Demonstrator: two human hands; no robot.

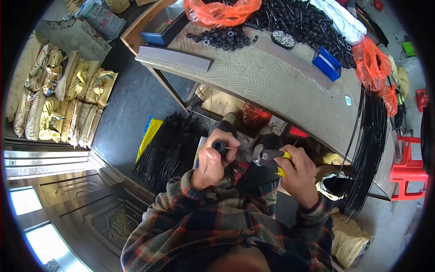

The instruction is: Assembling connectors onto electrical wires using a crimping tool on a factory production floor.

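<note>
Concrete-grey floor (129,106) and a long workbench (253,79) with a scuffed top surround the seated person in a plaid shirt (199,226). Closed around a black tubular piece (219,146), the left hand (209,167) holds it with its round open end facing up, over the lap and on the near side of the bench. Just to the right, the right hand (299,171) is wrapped around the yellow handles of a pair of end-cutting pincers (271,155); their metal head points left toward the tubular piece, apart from it. Whether the pincers' jaws meet is too small to tell.

Left of the knees, black rods (167,152) lie on the floor beside a yellow sheet (149,138). On the bench, a low cluster of black rings (224,41) sits left of a dish of small silvery pieces (283,39), with a blue tray (327,63) farther right and a heap of black fittings (290,18) beyond. More long black strands (371,140) hang over the bench's right end, near red stools (408,170). Tied sacks (63,95) stand stacked far left.
</note>
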